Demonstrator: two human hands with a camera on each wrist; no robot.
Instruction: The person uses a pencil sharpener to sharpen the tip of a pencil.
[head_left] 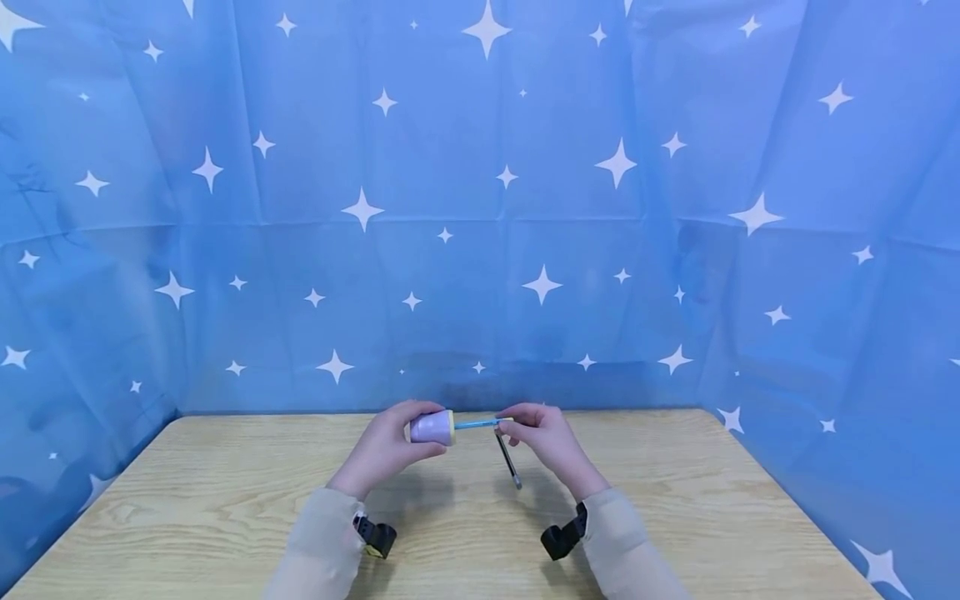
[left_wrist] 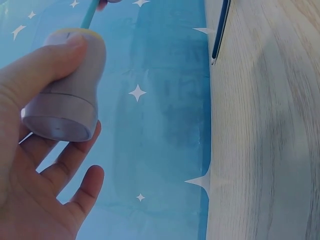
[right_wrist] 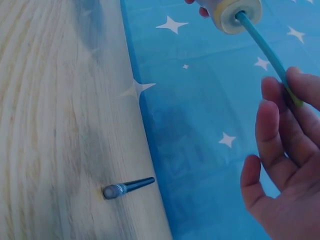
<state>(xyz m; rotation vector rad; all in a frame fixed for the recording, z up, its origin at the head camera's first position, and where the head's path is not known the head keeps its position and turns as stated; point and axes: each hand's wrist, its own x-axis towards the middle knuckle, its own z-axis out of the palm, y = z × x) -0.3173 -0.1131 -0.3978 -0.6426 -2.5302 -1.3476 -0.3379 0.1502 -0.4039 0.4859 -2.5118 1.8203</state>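
My left hand (head_left: 386, 446) holds a lilac, cup-shaped pencil sharpener (head_left: 431, 428) on its side, its yellow-rimmed end turned to the right. In the left wrist view, the thumb lies along the sharpener's side (left_wrist: 82, 75) and its flat base shows. A slim blue pencil (right_wrist: 267, 52) runs into the hole in the sharpener's pale end; its inner tip is hidden. At the pencil's yellow-green outer end, my right hand (head_left: 551, 442) pinches it between thumb and fingers. Both hands are raised over the far part of the table.
A dark, slim pen-like thing (head_left: 508, 460) with a greyish end lies on the wooden table (head_left: 225, 500), just below the right fingers. Blue cloth (head_left: 450, 167) with white stars hangs behind the table and along both sides.
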